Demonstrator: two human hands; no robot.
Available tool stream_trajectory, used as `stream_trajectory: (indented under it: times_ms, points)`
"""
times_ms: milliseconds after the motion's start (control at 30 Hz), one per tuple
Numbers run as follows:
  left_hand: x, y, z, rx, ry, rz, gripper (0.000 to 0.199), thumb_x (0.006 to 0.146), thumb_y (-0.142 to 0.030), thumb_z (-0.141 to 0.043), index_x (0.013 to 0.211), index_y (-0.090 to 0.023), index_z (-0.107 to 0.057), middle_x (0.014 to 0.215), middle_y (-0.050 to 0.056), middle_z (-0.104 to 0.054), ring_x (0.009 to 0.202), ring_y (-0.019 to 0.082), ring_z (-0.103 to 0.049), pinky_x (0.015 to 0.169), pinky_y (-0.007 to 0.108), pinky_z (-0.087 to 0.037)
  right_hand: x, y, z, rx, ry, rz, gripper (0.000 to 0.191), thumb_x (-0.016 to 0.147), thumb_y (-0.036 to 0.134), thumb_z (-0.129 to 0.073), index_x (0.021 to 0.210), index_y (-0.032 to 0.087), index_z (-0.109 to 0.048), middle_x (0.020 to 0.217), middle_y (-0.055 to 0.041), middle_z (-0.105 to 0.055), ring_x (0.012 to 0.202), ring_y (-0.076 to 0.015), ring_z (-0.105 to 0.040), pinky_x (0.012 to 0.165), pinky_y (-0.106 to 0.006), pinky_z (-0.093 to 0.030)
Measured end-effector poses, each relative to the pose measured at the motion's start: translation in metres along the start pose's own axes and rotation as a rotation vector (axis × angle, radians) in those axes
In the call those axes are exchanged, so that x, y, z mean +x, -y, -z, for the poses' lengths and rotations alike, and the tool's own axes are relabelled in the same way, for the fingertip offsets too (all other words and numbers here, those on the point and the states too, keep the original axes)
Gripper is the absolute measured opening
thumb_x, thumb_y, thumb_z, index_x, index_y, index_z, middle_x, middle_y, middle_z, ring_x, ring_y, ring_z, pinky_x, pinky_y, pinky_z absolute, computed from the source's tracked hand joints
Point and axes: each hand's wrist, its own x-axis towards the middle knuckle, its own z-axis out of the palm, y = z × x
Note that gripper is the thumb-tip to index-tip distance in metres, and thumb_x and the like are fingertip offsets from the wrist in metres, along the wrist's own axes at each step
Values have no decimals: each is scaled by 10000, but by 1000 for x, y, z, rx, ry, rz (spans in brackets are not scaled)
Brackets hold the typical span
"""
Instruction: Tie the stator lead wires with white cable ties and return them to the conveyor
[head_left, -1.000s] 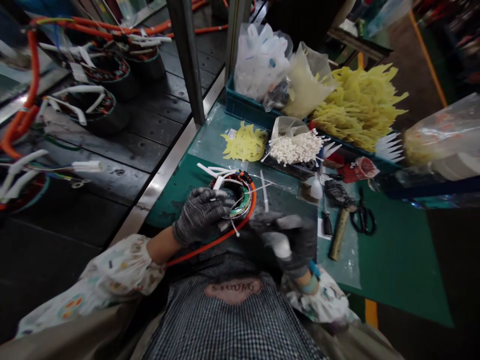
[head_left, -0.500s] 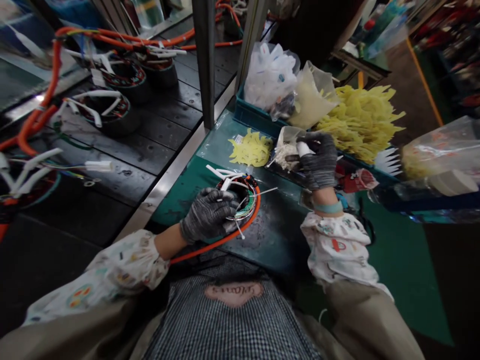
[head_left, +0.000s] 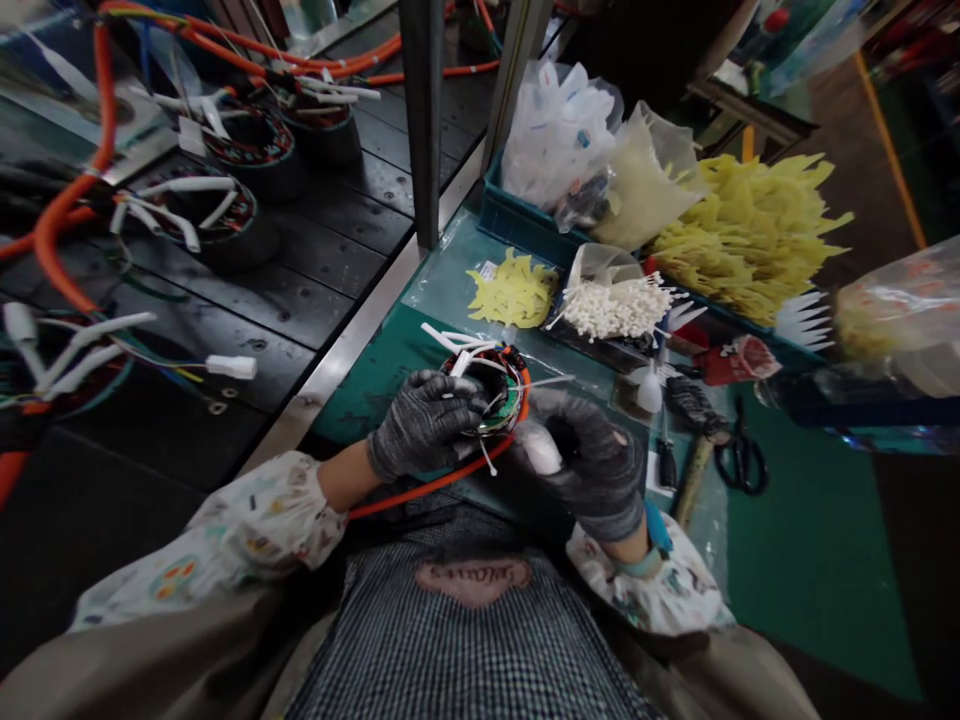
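A round wired part [head_left: 504,392] with a green inner board, white sleeved wires and an orange cable [head_left: 442,482] rests on the green mat in front of me. My left hand [head_left: 427,422], in a grey glove, is closed on its left side, by the white sleeves. My right hand [head_left: 581,460], also gloved, is just right of the part, slightly blurred. Its fingers are curled, with a white piece at the thumb that looks like a wrapped fingertip; anything finer in its grip is too small to tell.
Behind lie yellow pieces [head_left: 514,288], a bag of white ties [head_left: 616,305] and a large yellow pile [head_left: 750,235]. Black scissors [head_left: 741,460] and a wooden-handled tool [head_left: 694,478] are on the right. More wired parts [head_left: 206,222] stand on the dark slatted surface at left.
My right hand has come away from the bag of white ties, moving left and toward me, beside the round part. My left hand has stayed on the part. The view has shifted slightly.
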Motion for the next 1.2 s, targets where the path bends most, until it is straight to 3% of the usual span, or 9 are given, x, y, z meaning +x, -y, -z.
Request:
stream_trajectory:
  times_ms: [100,200,400,500,633,800,967,1100,1200]
  points:
    - [-1,1,-1,17,-4,13,179,1023,-378,-777,1198,-364,-811,1251,-31,-881,1257,231,-745,1180,410,-450,-5,-11,-13,-96,154,-82,353,1074,504,-761,1277,239,-876,778,-56,-840,611,-212,-741,583,-305,-509]
    - [-3,2,-1,20,27,38,211,1009,-400,-790,1214,-382,-833,1316,-20,-864,1268,234,-730,1206,416,-436,-2,-27,-36,-98,307,-99,339,1077,474,-737,1281,247,-887,891,-89,-881,718,-245,-801,665,-319,-563]
    - [1,1,0,50,-2,20,165,1044,-462,-781,1132,-331,-829,1253,17,-869,1229,226,-742,1141,398,-471,17,-36,-50,387,129,-301,282,1077,437,-665,1037,239,-862,921,-66,-876,789,-223,-808,773,-345,-662]
    - [4,0,0,59,-43,-7,158,1060,-459,-772,1127,-323,-815,1211,9,-871,1167,227,-744,1084,396,-480,24,-34,-42,626,187,-360,351,1108,512,-653,1112,247,-882,965,-52,-890,832,-212,-827,823,-368,-696]
    - [4,-1,1,62,-17,16,178,1006,-433,-822,1159,-343,-828,1315,1,-851,1217,234,-738,1131,394,-480,26,-37,-36,620,356,-269,209,989,436,-825,1074,260,-898,1055,-42,-908,941,-222,-855,928,-396,-710]
    - [1,-2,0,98,-8,29,142,1056,-453,-757,1107,-335,-820,1281,-10,-863,1230,215,-745,1130,397,-503,21,-38,-39,646,227,-332,159,938,389,-868,989,238,-877,982,-48,-897,884,-214,-847,850,-370,-714]
    - [-1,-1,0,121,118,114,190,1024,-520,-774,1047,-339,-826,1260,2,-866,1203,240,-750,1137,414,-506,18,-39,-40,626,331,-250,179,972,410,-855,1012,238,-888,999,-57,-900,906,-218,-856,889,-385,-721]
    - [0,1,1,107,16,48,193,1074,-497,-729,1099,-333,-829,1246,7,-867,1175,223,-753,1140,396,-493,12,-42,-43,538,313,-163,171,1033,390,-829,1062,231,-883,1013,-60,-898,903,-205,-854,875,-350,-716]
    - [0,2,0,73,8,26,195,1061,-475,-745,1148,-323,-830,1254,8,-862,1206,224,-741,1142,388,-472,0,-46,-46,403,238,181,120,1084,261,-755,1118,240,-868,1078,-66,-889,948,-203,-841,886,-346,-702]
